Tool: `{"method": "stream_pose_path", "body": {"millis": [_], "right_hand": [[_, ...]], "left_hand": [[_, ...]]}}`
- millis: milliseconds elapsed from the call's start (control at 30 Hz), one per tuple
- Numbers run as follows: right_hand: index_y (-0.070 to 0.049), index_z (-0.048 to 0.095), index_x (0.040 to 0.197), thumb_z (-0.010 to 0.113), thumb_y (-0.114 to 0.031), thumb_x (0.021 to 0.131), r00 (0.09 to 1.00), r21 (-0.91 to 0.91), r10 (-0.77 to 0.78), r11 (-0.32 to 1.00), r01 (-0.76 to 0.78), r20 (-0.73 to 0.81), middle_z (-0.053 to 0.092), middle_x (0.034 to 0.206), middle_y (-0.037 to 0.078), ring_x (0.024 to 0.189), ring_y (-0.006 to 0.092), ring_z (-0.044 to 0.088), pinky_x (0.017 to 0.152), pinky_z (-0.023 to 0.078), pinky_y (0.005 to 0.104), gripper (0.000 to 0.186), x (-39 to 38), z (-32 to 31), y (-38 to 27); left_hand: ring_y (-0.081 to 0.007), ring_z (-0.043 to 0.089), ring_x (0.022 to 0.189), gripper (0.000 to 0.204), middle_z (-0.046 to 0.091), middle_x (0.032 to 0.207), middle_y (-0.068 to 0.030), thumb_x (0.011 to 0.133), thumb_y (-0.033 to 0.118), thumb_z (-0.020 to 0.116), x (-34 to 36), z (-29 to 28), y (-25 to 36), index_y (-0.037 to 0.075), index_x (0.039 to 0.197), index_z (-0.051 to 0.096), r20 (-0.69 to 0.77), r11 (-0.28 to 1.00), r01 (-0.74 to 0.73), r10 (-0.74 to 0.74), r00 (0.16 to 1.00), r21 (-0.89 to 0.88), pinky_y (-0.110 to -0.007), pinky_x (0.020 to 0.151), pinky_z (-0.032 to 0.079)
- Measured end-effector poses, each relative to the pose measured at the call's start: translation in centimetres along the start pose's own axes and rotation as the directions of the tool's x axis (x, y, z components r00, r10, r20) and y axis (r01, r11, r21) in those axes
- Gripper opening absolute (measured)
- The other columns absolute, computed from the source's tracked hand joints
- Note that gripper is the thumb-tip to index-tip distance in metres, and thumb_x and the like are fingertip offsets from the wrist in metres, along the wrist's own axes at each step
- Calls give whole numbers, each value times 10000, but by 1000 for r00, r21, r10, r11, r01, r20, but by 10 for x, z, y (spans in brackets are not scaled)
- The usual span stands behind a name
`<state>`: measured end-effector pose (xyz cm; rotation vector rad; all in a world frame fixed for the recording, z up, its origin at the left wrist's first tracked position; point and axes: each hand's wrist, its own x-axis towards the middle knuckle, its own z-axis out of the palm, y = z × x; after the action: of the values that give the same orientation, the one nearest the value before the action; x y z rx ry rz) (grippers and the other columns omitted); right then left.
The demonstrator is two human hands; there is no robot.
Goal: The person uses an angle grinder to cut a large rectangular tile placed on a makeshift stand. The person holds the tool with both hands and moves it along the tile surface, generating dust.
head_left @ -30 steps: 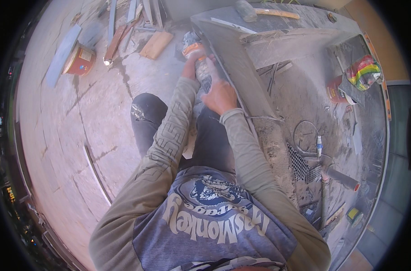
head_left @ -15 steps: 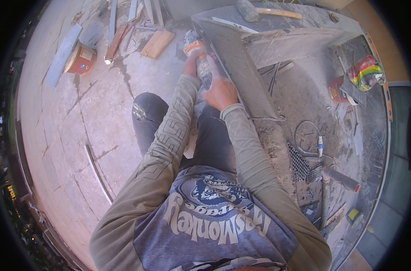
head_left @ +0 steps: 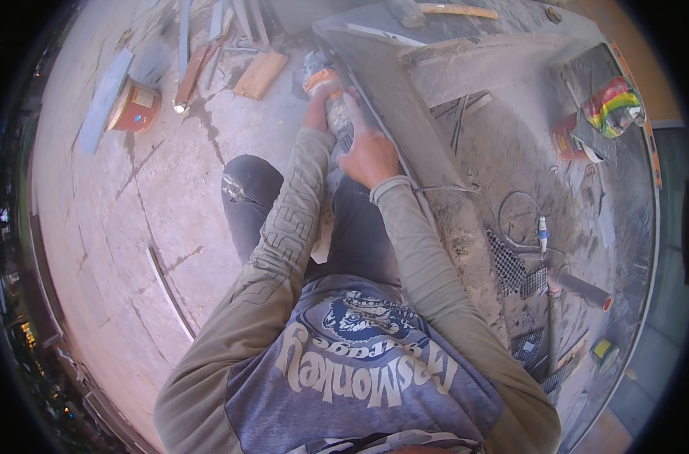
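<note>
Both my hands are wrapped round a dusty orange and grey angle grinder. My left hand closes on it near the head, while my right hand grips the rear of the body. The grinder's head points away from me, beside the edge of a grey slab on the right. Pale dust hangs around the head, and its disc cannot be made out.
On the slab lies a mallet. Timber offcuts and a red-brown bucket stand at far left. To the right are a coiled cable, a pipe, black mesh and a colourful bag.
The view has shifted slightly, so the slab and the things on the right sit a little differently. Both hands keep their hold on the angle grinder.
</note>
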<state>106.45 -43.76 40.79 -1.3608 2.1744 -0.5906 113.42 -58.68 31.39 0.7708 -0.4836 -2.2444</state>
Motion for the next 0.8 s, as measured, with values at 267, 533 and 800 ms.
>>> {"method": "stream_pose_path", "body": {"millis": [267, 533, 800], "right_hand": [[-336, 239, 1733, 747, -150, 797, 1000, 7, 1, 1000, -1, 5, 767, 1052, 283, 991, 475, 757, 888, 599, 544, 1081, -10, 0, 5], [-336, 208, 1738, 734, -141, 802, 999, 48, 12, 999, -14, 31, 771, 1067, 295, 1017, 469, 760, 903, 589, 557, 1091, 8, -5, -2], [-346, 188, 1744, 721, -157, 819, 998, 2, 44, 999, -44, 44, 776, 1095, 280, 1034, 472, 759, 919, 589, 553, 1085, 14, -3, -4]], "left_hand": [[-341, 774, 1015, 556, 742, 1196, -224, 1001, 315, 679, -9, -2, -5, -23, 1411, 514, 6, 1000, 17, -17, 1000, -15, -471, 905, 673], [-325, 767, 927, 478, 731, 1096, -204, 984, 291, 707, 12, -7, 4, 8, 1326, 531, 21, 999, 12, -11, 1000, -41, -467, 851, 684], [-323, 765, 887, 474, 728, 1075, -200, 983, 283, 701, 18, -7, 6, -5, 1317, 529, 27, 997, 47, -46, 999, -59, -469, 831, 686]]}}
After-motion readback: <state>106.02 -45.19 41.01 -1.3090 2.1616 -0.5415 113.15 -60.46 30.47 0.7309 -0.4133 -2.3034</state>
